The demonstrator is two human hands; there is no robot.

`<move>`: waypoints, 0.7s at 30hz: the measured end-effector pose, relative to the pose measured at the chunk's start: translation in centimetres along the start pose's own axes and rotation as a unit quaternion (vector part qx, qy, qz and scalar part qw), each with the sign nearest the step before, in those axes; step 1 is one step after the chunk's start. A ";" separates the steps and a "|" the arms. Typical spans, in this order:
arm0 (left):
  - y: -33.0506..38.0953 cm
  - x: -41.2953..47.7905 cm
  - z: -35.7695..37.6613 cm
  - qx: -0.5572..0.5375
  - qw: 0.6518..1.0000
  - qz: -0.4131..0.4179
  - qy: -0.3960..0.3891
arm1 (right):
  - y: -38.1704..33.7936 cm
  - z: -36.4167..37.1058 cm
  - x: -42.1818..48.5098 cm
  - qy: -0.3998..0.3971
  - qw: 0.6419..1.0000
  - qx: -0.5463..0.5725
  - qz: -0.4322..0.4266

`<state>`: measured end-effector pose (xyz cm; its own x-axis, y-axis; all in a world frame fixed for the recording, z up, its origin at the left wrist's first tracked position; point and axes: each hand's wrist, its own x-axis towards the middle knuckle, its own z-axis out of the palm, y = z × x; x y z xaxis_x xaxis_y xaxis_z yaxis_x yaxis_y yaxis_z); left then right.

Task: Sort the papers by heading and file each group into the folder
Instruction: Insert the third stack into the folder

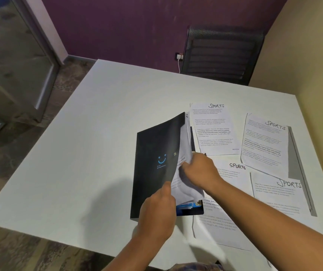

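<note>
A black folder (pixel 152 165) with a blue smiley lies on the white table (pixel 90 145), its front cover raised. My left hand (pixel 157 214) pinches the cover's lower right edge and holds it up. My right hand (pixel 199 171) reaches in under the cover, its fingers curled on a bundle of white papers (pixel 184 184) inside the folder. Several sheets headed SPORTS lie to the right: one at the back (pixel 213 130), one at the far right (pixel 264 141), one at the front right (pixel 278 194), and one (pixel 233 173) partly beneath my right forearm.
A black mesh office chair (pixel 221 55) stands behind the table's far edge. A beige wall runs along the right side. A white charger with its cable (pixel 179 59) hangs from a socket on the purple wall. A glass door sits at the left.
</note>
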<state>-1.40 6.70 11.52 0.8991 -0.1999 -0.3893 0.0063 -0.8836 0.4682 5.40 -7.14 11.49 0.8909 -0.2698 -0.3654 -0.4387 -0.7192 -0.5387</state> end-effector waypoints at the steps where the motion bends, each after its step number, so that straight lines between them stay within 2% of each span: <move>1: 0.0 0.0 0.0 -0.003 1.000 -0.005 0.001 | -0.2 0.0 -0.1 0.002 1.000 -0.015 -0.007; 5: -0.2 0.1 0.1 0.003 1.000 -0.017 0.004 | -0.3 -0.2 0.0 0.037 0.998 -0.044 -0.006; 8: -0.3 0.1 0.3 -0.008 1.000 -0.018 0.010 | -0.3 0.1 0.3 -0.014 0.999 -0.026 0.034; 11: -0.2 0.1 0.3 -0.043 0.999 -0.021 0.018 | -0.3 1.1 0.7 -0.022 0.997 -0.057 0.038; 13: -0.2 -0.1 0.2 -0.103 0.994 -0.013 0.042 | -0.4 1.5 1.1 -0.022 0.997 -0.062 0.039; 18: -1.1 -0.8 0.5 -0.171 0.975 -0.029 0.136 | 0.3 1.8 2.0 -0.002 0.996 -0.042 0.078; 21: -1.3 -1.0 1.1 -0.173 0.975 -0.036 0.136 | 0.8 2.2 2.2 0.006 0.995 -0.031 0.090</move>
<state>-2.78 7.58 10.41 0.9731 0.0190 -0.2296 0.1798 -0.6856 0.7055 6.79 -6.92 8.62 0.8004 -0.4047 -0.4423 -0.5831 -0.6972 -0.4172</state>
